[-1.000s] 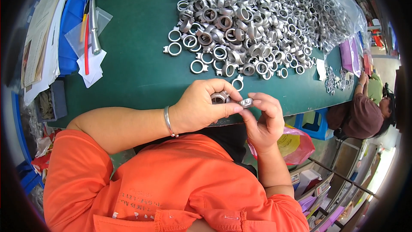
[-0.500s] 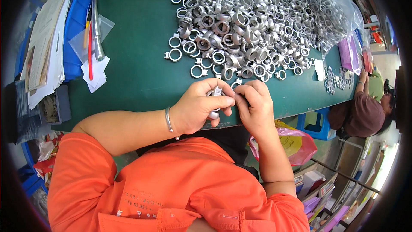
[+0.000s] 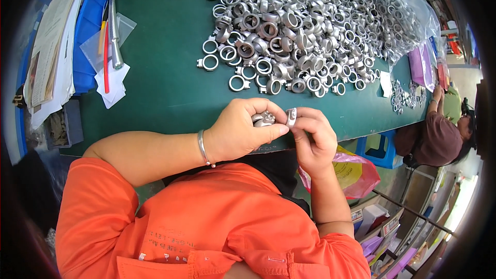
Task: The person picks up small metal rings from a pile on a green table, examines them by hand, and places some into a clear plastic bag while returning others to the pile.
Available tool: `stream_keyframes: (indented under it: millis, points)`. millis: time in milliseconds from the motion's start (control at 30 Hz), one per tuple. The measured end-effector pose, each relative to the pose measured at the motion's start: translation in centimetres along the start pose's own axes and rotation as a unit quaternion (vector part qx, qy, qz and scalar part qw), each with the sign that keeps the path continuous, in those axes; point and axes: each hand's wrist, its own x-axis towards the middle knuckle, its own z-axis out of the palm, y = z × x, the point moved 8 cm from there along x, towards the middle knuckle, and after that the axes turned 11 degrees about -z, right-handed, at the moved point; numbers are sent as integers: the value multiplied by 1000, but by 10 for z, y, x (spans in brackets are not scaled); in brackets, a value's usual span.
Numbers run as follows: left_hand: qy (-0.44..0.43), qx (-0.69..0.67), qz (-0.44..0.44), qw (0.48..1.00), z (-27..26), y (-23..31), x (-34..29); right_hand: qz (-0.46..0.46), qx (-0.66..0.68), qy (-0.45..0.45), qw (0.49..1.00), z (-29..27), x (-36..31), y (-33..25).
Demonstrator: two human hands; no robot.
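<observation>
Seen from the head camera, a worker in an orange shirt [image 3: 201, 217] sits at a dark green tabletop [image 3: 165, 77], hands meeting near its front edge. The right hand [image 3: 316, 137] pinches a small silver-grey metal ring with a lug [image 3: 291, 118] in narrowed fingers, standing it edge-on, apparently so the lug stays exposed. The left hand [image 3: 250, 124], at 9 o'clock to it, curls its fingers around more silver-grey metal rings [image 3: 264, 119], their count hidden, likely keeping them within reach while thumb and forefinger stay available beside the pinched piece. Whether those two fingertips press on it cannot be told.

At 12 o'clock from the hands spreads a heap of similar grey metal rings [image 3: 299, 33], presumably placed there for easy reach. Between 1 and 2 o'clock, a clear plastic bag [image 3: 421, 13] lies against the heap, seemingly containing the spread. A blue plastic tray [image 3: 87, 46] and a slim red pen [image 3: 106, 64] sit toward 10 o'clock, perhaps put aside to leave working room. At 3 o'clock, a co-worker in brown [image 3: 439, 137] sits beside the tabletop.
</observation>
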Motion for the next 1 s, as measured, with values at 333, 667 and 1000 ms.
stream_keyframes:
  millis: [333,667,1000]
  points:
    - [39,94,187,977,-3,15,-5,252,342,19,905,20,-17,28]
    - [29,-41,0,999,-5,5,-3,230,521,144,810,19,-16,28]
    - [-34,-139,-85,986,6,4,0,161,408,151,886,-2,-4,20]
